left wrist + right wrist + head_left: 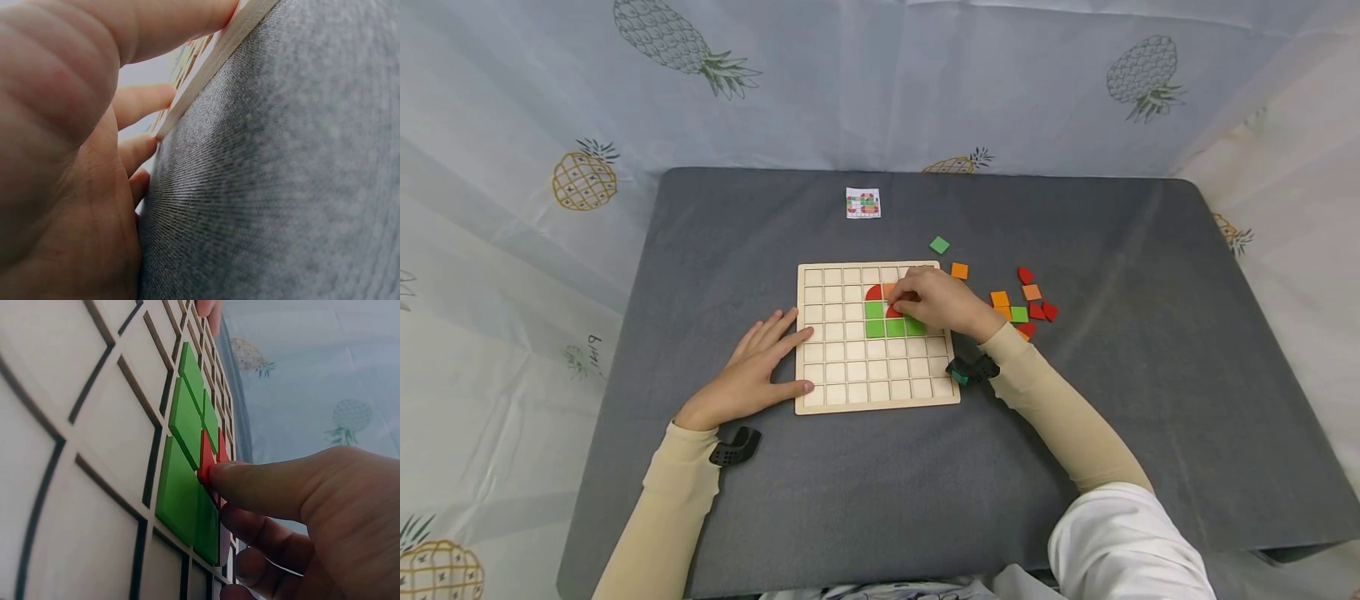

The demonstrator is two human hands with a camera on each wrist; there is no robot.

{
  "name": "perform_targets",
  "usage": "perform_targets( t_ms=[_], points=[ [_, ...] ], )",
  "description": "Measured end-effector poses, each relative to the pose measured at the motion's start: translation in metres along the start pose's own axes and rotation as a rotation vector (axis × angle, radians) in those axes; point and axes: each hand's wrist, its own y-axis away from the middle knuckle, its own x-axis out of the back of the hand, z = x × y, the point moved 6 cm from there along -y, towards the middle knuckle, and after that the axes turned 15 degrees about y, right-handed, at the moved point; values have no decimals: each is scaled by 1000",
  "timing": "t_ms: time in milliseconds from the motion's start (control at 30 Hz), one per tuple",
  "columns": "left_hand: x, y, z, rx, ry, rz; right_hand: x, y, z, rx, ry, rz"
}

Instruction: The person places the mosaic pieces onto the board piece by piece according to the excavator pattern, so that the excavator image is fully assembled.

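A wooden grid board (835,371) lies on the grey table. My left hand (747,371) touches its left edge with the fingers spread and fairly straight; in the left wrist view the thumb meets the board's pale wooden side (215,69). Over the upper right part of the grid, my right hand (946,304) pinches a red tile (206,453) between thumb and fingers, low at a cell. Green tiles (875,328) fill cells beside and below it. Up and to the left sit a rounded red tile (873,293) and an orange tile (888,289). The hand covers some cells behind it.
Right of the board lie loose orange tiles (999,298), red tiles (1049,312) and a green tile (1018,314), several in all. Another green tile (939,245) and an orange tile (959,271) lie near its top right corner. A small pattern card (862,203) lies behind the board.
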Motion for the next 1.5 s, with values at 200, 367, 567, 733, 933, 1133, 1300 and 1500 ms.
perform_targets(
  t_ms=[200, 367, 567, 733, 933, 1133, 1300, 1500],
  points=[
    [0, 0, 1, 5, 2, 2, 3, 2, 5, -44, -64, 13],
    [0, 0, 1, 3, -1, 3, 17, 12, 12, -53, -135, 72],
    [0, -1, 2, 2, -5, 4, 34, 31, 28, -121, -148, 106],
    [0, -1, 2, -2, -4, 1, 41, 50, 49, -204, -161, 133],
    [0, 0, 3, -15, -5, 3, 50, 74, 71, -309, -160, 156],
    [0, 0, 3, -17, -5, 4, 54, 98, 91, -398, -171, 162],
    [0, 1, 3, -16, -7, 3, 53, 112, 105, -441, -124, 173],
    [0, 1, 3, -14, -8, 5, 44, 117, 116, -447, -71, 130]
  ],
)
